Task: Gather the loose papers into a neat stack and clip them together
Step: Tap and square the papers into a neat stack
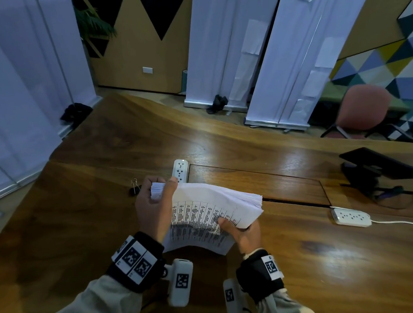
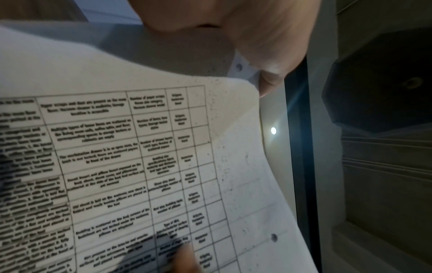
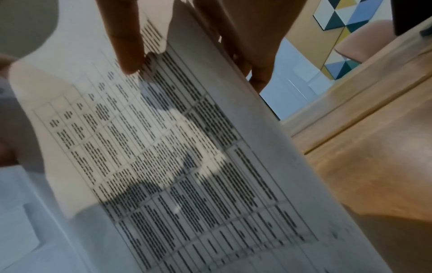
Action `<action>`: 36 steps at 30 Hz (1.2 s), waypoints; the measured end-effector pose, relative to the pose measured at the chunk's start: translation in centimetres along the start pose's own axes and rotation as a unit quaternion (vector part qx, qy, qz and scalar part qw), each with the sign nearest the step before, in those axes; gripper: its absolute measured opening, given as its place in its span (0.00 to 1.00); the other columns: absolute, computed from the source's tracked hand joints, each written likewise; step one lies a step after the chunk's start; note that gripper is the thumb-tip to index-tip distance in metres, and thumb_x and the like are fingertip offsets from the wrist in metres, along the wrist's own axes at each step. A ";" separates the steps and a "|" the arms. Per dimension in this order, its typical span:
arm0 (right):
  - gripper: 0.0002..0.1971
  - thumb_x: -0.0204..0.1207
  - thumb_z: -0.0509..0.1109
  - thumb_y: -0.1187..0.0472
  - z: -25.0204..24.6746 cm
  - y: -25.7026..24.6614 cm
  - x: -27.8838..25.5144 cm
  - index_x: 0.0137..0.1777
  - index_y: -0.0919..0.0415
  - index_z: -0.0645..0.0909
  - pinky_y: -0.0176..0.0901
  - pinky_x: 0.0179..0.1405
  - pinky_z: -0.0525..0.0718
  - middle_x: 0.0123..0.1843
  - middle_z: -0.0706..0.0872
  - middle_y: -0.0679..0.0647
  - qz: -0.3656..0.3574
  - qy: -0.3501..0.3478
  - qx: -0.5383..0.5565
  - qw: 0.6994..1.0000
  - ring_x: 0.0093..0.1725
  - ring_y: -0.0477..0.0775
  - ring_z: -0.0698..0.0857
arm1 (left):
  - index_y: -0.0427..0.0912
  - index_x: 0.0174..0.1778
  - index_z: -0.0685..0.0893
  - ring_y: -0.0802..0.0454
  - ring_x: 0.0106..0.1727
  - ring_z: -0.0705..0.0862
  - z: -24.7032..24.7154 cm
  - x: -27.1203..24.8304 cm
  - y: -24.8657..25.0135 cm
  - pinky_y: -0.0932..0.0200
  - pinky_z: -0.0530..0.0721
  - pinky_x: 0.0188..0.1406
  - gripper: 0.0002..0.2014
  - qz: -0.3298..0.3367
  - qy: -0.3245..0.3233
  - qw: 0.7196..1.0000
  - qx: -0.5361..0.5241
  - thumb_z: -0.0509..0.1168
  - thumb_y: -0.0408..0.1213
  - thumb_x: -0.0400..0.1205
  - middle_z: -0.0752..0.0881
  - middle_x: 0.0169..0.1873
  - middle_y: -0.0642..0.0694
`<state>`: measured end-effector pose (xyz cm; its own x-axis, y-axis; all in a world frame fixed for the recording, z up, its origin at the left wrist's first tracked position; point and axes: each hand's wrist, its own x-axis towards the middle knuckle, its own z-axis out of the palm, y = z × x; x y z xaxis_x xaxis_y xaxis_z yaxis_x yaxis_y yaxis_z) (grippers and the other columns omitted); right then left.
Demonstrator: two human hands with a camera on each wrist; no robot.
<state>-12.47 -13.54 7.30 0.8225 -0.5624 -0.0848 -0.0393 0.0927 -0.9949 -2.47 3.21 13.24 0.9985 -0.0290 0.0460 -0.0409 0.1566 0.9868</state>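
A thick stack of white papers (image 1: 203, 211) printed with tables is held above the wooden desk (image 1: 325, 257) by both hands. My left hand (image 1: 155, 202) grips its far left end, thumb on top and fingers curled under. The stack's near right edge is pinched by my right hand (image 1: 240, 231), thumb on the printed page. The sheets bow and their edges are uneven. A black binder clip (image 1: 135, 187) with silver handles lies on the desk just left of my left hand. The printed table (image 2: 131, 166) fills the left wrist view; the right wrist view shows the stack (image 3: 187, 157) under my thumb.
A white power strip (image 1: 180, 170) lies just beyond the papers, another power strip (image 1: 351, 217) with its cord lies at the right. A black device (image 1: 378, 169) sits at the far right of the desk. White roll-up banners (image 1: 231, 47) and a pink chair (image 1: 363, 107) stand behind.
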 end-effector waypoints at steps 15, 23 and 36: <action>0.16 0.66 0.64 0.44 1.5 -5.0 0.4 0.30 0.55 0.71 0.24 0.32 0.71 0.26 0.74 0.41 -0.150 0.134 -0.012 0.979 0.29 0.37 0.71 | 0.42 0.36 0.74 0.62 0.19 0.81 -0.5 0.2 0.2 0.70 0.74 0.15 0.10 0.015 -0.026 0.999 0.011 0.66 0.34 0.81 0.83 0.19 0.53; 0.35 0.67 0.59 0.28 1.6 -5.1 0.5 0.35 0.66 0.71 0.34 0.39 0.77 0.29 0.75 0.47 -0.152 0.173 -0.030 0.973 0.29 0.40 0.73 | 0.39 0.49 0.71 0.55 0.41 0.89 -3.5 0.8 -0.5 0.63 0.87 0.33 0.27 0.008 -0.230 0.973 0.001 0.79 0.40 0.63 0.86 0.39 0.56; 0.34 0.52 0.74 0.29 0.4 -5.3 0.5 0.50 0.53 0.75 0.40 0.47 0.82 0.45 0.82 0.48 -0.178 0.014 -0.022 0.984 0.46 0.51 0.83 | 0.26 0.40 0.75 0.52 0.38 0.87 -3.3 3.1 -2.9 0.62 0.84 0.33 0.21 -0.027 -0.234 0.971 0.038 0.72 0.33 0.56 0.84 0.33 0.42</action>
<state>-11.61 -13.95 12.60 0.7726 -0.5750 0.2693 0.2238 -0.1503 -0.9630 0.83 5.88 9.97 0.8744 -0.4835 0.0412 -0.0086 0.0694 0.9976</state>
